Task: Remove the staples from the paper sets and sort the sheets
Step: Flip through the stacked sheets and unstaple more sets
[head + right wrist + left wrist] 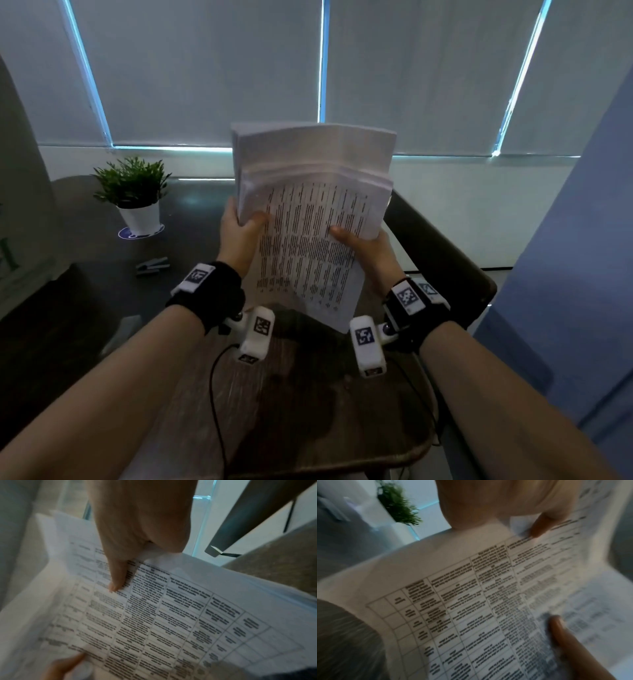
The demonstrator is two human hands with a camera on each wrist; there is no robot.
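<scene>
A thick stack of printed sheets [308, 219] with a table of text is held upright above the wooden table [308, 394]. My left hand [241, 229] grips its left edge, thumb on the front page. My right hand [366, 245] grips the right edge the same way. The top of the stack bends back and the sheets there fan slightly. In the left wrist view the left thumb [539, 527] presses the page [462, 601], with the right thumb [561, 632] lower down. In the right wrist view the right thumb [118, 577] lies on the page [171, 615]. No staple shows.
A grey stapler-like tool [152, 265] lies on the table to the left. Behind it stands a potted plant [133, 192] in a white pot. A dark rail [438, 246] runs along the table's right side. Window blinds fill the back.
</scene>
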